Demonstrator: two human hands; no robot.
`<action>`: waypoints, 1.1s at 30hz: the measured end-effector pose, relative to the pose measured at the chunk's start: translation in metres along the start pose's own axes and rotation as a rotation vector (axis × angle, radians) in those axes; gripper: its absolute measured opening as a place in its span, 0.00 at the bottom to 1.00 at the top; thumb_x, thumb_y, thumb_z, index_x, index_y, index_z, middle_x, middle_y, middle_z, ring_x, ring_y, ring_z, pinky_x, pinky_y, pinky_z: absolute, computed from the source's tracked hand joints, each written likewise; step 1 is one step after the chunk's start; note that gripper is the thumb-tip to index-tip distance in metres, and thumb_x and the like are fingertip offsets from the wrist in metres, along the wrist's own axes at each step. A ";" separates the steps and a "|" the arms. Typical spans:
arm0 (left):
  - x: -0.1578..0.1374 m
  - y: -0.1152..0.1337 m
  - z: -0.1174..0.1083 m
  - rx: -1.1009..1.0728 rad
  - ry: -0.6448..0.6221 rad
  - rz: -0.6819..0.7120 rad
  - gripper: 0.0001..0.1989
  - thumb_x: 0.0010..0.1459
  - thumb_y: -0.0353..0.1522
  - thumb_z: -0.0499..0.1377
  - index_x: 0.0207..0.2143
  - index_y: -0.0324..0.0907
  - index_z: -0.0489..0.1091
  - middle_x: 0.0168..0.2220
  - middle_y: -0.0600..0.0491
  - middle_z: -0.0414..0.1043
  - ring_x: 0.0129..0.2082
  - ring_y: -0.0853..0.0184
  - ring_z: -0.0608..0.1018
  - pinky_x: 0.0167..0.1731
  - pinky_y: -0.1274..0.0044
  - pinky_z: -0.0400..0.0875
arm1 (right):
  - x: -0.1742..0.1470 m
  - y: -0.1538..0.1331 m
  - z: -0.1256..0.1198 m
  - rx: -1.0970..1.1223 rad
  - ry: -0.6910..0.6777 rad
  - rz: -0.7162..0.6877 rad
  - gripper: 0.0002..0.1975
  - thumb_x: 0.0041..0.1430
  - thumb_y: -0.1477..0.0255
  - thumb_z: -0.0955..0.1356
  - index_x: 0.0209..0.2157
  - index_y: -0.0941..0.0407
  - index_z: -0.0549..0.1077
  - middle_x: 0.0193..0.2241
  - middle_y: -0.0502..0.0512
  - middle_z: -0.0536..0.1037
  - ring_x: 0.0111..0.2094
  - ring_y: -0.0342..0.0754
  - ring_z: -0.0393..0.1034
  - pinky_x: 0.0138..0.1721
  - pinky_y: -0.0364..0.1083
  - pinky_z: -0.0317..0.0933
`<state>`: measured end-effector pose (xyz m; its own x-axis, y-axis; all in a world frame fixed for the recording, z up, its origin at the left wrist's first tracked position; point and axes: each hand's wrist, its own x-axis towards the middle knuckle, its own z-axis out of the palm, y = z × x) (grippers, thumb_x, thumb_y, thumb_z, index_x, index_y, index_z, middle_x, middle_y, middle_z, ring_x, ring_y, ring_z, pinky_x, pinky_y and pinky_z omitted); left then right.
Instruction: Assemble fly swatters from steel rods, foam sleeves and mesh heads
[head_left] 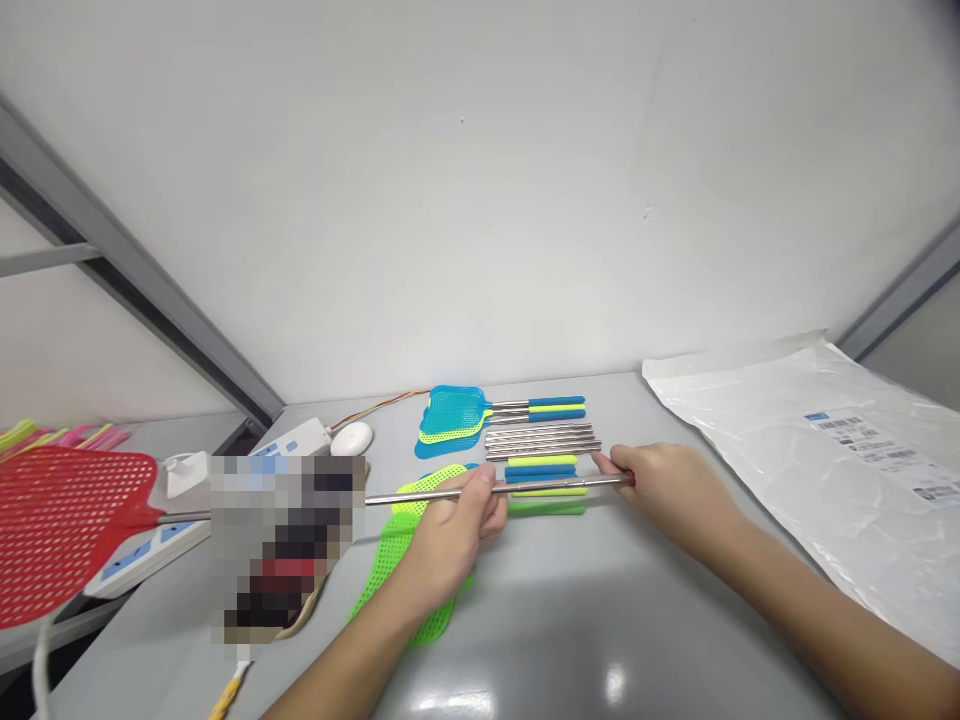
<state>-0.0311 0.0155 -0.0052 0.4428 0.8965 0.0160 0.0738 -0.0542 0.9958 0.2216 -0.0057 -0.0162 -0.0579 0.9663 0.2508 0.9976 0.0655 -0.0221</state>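
While left hand (459, 515) holds red swatter (79, 525), grey table (570, 590) meets white wall (525, 220).

readable text: none | white plastic bag (757, 430): label print (862, 445) too small

Bright, even light; two glare spots and soft shadow on the grey table (675, 640); pixelation left of centre

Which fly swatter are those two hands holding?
The red swatter: its long metal rod runs through the left hand to the right hand. Blue heads, yellow-green heads and green mesh lie on the table.
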 end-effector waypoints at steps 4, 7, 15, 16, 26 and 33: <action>-0.003 0.001 0.007 0.065 -0.038 0.005 0.25 0.67 0.44 0.43 0.18 0.44 0.51 0.17 0.58 0.48 0.19 0.70 0.52 0.21 0.75 0.49 | -0.004 -0.012 -0.001 0.028 -0.071 -0.008 0.24 0.67 0.59 0.54 0.18 0.55 0.56 0.14 0.50 0.64 0.16 0.43 0.49 0.22 0.45 0.36; -0.005 0.000 0.013 0.090 -0.071 0.008 0.24 0.67 0.42 0.42 0.18 0.43 0.52 0.18 0.58 0.49 0.20 0.70 0.53 0.22 0.75 0.50 | -0.008 -0.019 -0.002 0.012 -0.095 -0.012 0.23 0.67 0.60 0.54 0.19 0.54 0.56 0.14 0.50 0.65 0.16 0.43 0.49 0.22 0.45 0.36; -0.006 0.000 0.018 0.071 -0.152 -0.004 0.23 0.67 0.44 0.44 0.20 0.43 0.52 0.19 0.58 0.51 0.21 0.71 0.55 0.24 0.76 0.51 | -0.010 -0.029 -0.001 0.048 -0.102 -0.049 0.21 0.66 0.61 0.56 0.19 0.54 0.54 0.14 0.49 0.63 0.16 0.42 0.47 0.22 0.44 0.35; -0.006 0.000 0.016 0.058 -0.137 -0.001 0.23 0.67 0.44 0.45 0.21 0.43 0.52 0.20 0.58 0.51 0.21 0.71 0.54 0.23 0.76 0.51 | -0.009 -0.027 -0.002 0.062 -0.087 -0.048 0.22 0.66 0.61 0.56 0.19 0.54 0.53 0.14 0.48 0.62 0.16 0.42 0.46 0.22 0.44 0.35; 0.011 0.008 -0.021 -0.394 0.348 0.176 0.23 0.66 0.38 0.49 0.17 0.42 0.50 0.17 0.59 0.44 0.20 0.71 0.52 0.22 0.77 0.50 | 0.005 0.018 -0.011 0.093 -0.058 -0.044 0.21 0.65 0.59 0.57 0.20 0.54 0.52 0.14 0.47 0.62 0.18 0.43 0.48 0.22 0.43 0.39; 0.012 0.023 -0.033 -0.505 0.501 0.270 0.24 0.64 0.37 0.50 0.16 0.42 0.51 0.16 0.59 0.43 0.17 0.73 0.52 0.19 0.77 0.50 | 0.009 0.027 -0.010 0.085 -0.053 0.030 0.24 0.64 0.54 0.56 0.20 0.54 0.51 0.14 0.47 0.62 0.18 0.44 0.50 0.21 0.43 0.40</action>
<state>-0.0536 0.0395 0.0208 -0.0800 0.9797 0.1836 -0.4509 -0.1998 0.8699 0.2480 0.0020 -0.0053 -0.0323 0.9798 0.1973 0.9923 0.0551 -0.1113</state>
